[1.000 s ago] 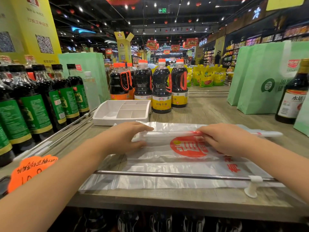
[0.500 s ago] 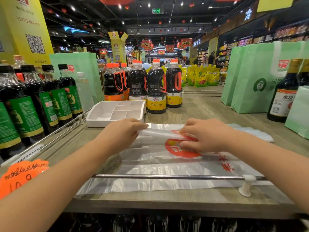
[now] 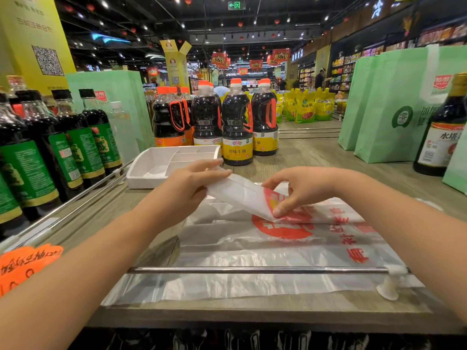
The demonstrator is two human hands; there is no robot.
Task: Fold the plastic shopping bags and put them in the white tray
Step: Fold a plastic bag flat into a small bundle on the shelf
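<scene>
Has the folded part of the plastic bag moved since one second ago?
Yes. The folded strip has lifted off the flat bag; its left end, pinched by the left hand, now sits up beside the front right corner of the white tray.

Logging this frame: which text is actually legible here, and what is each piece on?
"鲜味生抽": yellow label of the front soy sauce bottle.
"水塔": white label of the dark bottle at right.
"冷": lit wall sign, upper right.
Too blurred or upside down to read: red print on the plastic bag, handwriting on the orange price tag, green bottle labels, hanging banners.
</scene>
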